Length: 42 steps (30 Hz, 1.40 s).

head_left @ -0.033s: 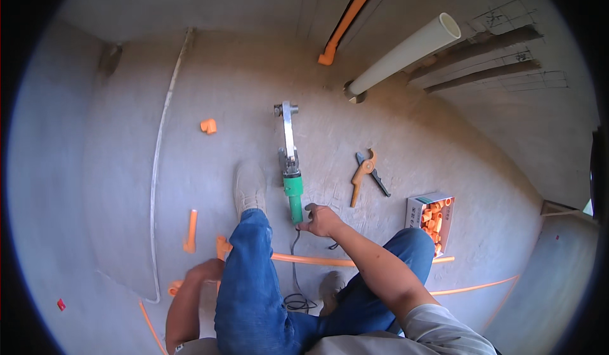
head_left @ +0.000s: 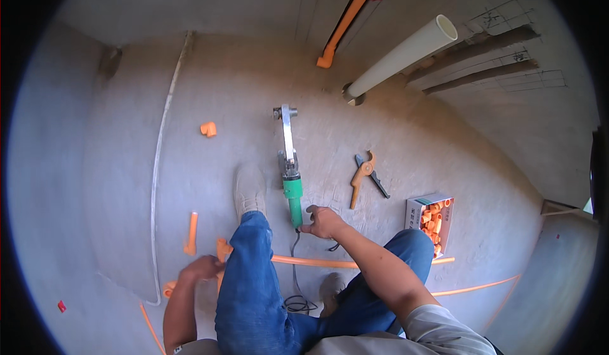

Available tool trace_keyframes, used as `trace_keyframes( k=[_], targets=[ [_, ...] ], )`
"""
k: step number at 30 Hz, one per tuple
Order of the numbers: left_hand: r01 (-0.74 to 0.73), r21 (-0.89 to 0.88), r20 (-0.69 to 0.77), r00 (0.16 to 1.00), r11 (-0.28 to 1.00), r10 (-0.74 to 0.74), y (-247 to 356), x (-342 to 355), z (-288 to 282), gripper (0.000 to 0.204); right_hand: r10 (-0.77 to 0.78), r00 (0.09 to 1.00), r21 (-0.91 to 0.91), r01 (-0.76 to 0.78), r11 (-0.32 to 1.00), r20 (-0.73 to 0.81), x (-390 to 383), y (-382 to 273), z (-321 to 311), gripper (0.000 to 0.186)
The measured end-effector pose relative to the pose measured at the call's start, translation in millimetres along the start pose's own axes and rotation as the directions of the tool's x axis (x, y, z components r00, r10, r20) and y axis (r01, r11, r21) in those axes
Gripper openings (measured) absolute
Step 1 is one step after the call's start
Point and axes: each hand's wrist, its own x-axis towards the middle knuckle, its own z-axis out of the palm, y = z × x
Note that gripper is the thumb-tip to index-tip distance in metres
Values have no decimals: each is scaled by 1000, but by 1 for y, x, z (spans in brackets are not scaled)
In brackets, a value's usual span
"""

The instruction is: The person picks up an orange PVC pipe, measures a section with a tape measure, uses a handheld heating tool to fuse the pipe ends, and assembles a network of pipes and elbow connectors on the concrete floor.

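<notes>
On the floor ahead of me lies a green-handled pipe fusion welder (head_left: pixel 293 197) with a metal heating head. My right hand (head_left: pixel 325 222) is beside the lower end of its handle, index finger and thumb apart, nothing held between them. By my left knee, my left hand (head_left: pixel 204 268) is next to an orange pipe fitting (head_left: pixel 223 248); its fingertips are hidden and blurred, so its grip does not show. Another orange fitting (head_left: pixel 169 288) sits by my left wrist. Farther left are a short orange pipe with an elbow (head_left: pixel 192 233) and a loose orange elbow (head_left: pixel 208 129).
Orange-handled pipe cutters (head_left: pixel 363 176) lie to the right. A cardboard box (head_left: pixel 413 220) holds several orange fittings. A long orange pipe (head_left: pixel 317 262) crosses beneath my legs, near a coiled cable (head_left: pixel 299 303). A white pipe (head_left: pixel 406 57) rises from the floor by the wall.
My left hand has shifted slightly up and to the left beside the knee. The right hand and the welder stay almost where they were.
</notes>
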Motion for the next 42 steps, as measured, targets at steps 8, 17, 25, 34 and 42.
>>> trace_keyframes(
  k=[8, 17, 25, 34, 42],
  targets=[
    [-386, 115, -866, 412, 915, 283, 93, -81, -82, 35, -163, 969, -161, 134, 978, -184, -62, -35, -63, 57],
    [-993, 66, -934, -97, -99, 345, 192, -116, -68, 55, -358, 820, -206, 295, 933, -446, -137, -55, -106, 51],
    [-650, -671, -706, 415, -356, 573, 262, -72, -34, 41, -416, 813, 327, 556, 765, -408, -145, -67, -90, 63],
    [-629, -755, -557, 465, -185, 688, 269, -58, -18, 40, -274, 920, 522, 385, 761, -279, -153, -68, -61, 43],
    [-843, -440, -494, 515, 310, 700, 278, -43, -15, 41, -140, 882, 118, 214, 970, -449, -150, -14, -76, 35]
  ],
)
